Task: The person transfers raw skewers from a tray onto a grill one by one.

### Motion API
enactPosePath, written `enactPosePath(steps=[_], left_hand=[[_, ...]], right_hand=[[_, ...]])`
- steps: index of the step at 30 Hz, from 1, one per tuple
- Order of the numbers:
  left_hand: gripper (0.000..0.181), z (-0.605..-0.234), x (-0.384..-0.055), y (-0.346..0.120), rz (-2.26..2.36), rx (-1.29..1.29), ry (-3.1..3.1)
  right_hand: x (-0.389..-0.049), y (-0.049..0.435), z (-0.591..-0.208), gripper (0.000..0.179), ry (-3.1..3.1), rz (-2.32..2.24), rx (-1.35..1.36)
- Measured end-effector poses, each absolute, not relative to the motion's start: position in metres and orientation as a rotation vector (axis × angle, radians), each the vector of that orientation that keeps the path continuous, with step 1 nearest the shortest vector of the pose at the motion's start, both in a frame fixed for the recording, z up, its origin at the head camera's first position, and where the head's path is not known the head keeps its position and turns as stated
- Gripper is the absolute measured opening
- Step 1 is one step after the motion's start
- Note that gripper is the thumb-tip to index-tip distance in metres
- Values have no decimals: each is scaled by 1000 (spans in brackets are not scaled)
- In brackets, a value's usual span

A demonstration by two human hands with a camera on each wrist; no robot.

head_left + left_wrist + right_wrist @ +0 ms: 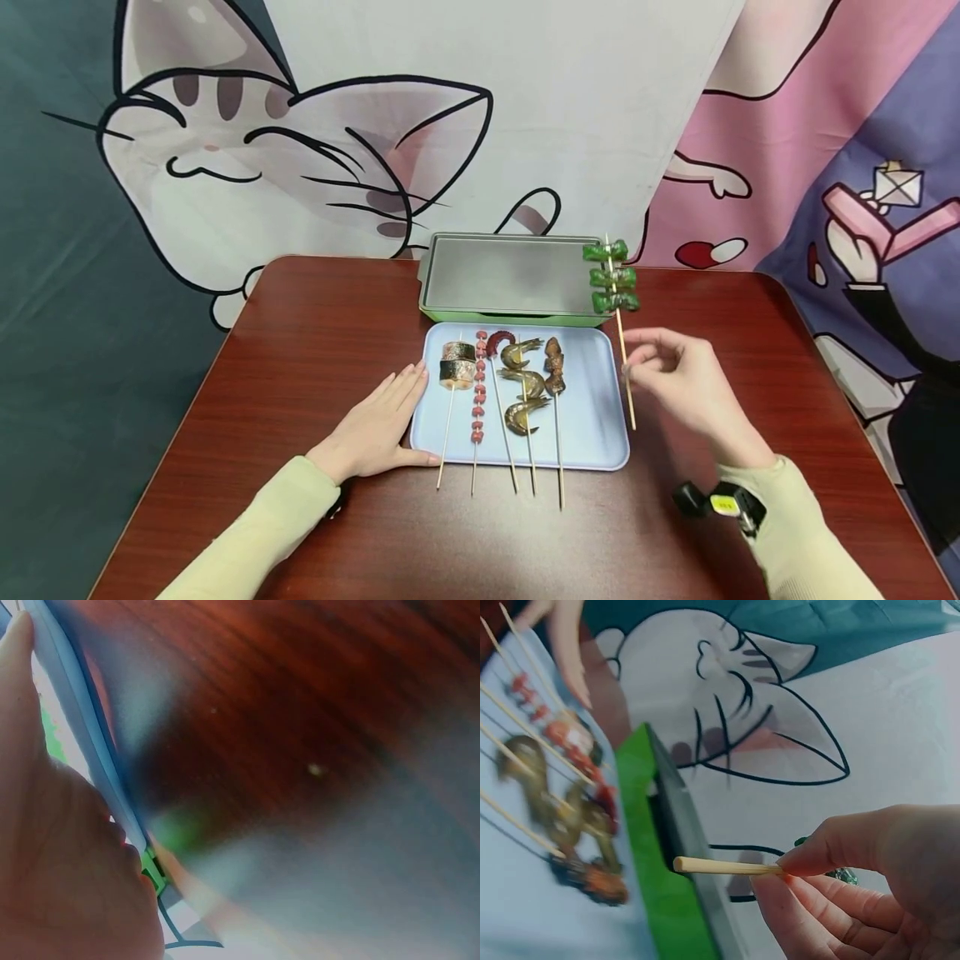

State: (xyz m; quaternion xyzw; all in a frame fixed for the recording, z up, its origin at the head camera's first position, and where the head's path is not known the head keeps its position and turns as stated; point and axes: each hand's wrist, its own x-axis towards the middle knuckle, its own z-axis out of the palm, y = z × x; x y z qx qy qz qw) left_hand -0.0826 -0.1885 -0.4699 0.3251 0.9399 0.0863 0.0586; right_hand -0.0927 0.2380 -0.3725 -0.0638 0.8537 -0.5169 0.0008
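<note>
Between thumb and fingers, my right hand pinches the stick of a green pepper skewer. It is held over the right edge of a pale blue tray, its peppers up by the grill's right end. In the right wrist view the stick's bare end juts from the fingertips. My left hand rests with straight fingers along the tray's left edge. On the tray lie a fish-like chunk skewer, a red bead-like skewer, a tentacle skewer, a shrimp skewer and a brown meat skewer.
Directly behind the tray stands a green-sided grill with a flat grey top. Both are on a brown wooden table. A cat-print cloth hangs at the back. Someone's dark sleeve shows at the right edge.
</note>
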Motion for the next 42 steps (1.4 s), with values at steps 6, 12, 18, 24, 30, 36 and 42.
enactPosePath(steps=[6,12,18,24,30,36,42], left_hand=[[123,-470,-82,-188,256,984,2848],[123,-471,-82,-188,262,986,2852],[123,-472,-82,-189,260,978,2851],[123,-473,-82,-188,271,981,2852],[123,-473,-82,-188,274,984,2857],[123,-473,-82,-188,287,1001,2867],[121,-475,-82,-188,306,1001,2873]], right_hand=[[-137,236,-368,37,2598,-1732,-136],[-169,233,-379,40,2515,-1759,-55],[-186,228,-393,41,2433,-1734,45],[-192,222,-400,40,2434,-1658,120],[-193,220,-401,38,2445,-1623,155],[-194,219,-402,37,2433,-1628,175],[-195,217,-404,36,2462,-1609,195]])
